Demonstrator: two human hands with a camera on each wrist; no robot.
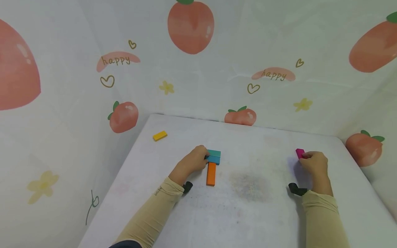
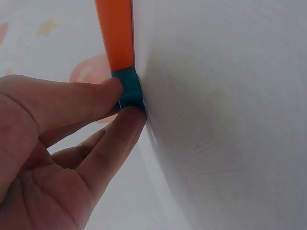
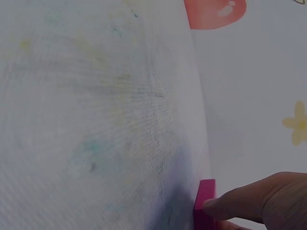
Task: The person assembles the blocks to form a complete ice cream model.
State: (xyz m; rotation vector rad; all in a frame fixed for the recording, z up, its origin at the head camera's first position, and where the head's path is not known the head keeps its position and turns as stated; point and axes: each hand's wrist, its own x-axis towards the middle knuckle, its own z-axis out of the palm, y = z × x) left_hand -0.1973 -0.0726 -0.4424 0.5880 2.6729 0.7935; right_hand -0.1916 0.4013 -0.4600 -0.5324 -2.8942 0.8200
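Near the middle of the table, my left hand (image 1: 194, 159) holds the left end of a teal block (image 1: 214, 153) and a blue block (image 1: 214, 159), which lie side by side. Thumb and fingers pinch them from either side in the left wrist view, where the end looks teal (image 2: 128, 88). An orange block (image 1: 211, 174) lies lengthwise below the pair, its far end against the blue one. Over at the right, my right hand (image 1: 315, 166) pinches a magenta block (image 1: 299, 153) between thumb and fingers. The thumb lies on the face of that magenta block (image 3: 205, 197) in the right wrist view.
A yellow block (image 1: 160, 135) lies alone at the far left of the white table (image 1: 248, 220). Behind the table hangs a pale cloth (image 1: 198, 75) printed with peaches. A black wrist mount (image 1: 297, 189) sticks out beside the right sleeve, another (image 1: 187, 187) beside the left.
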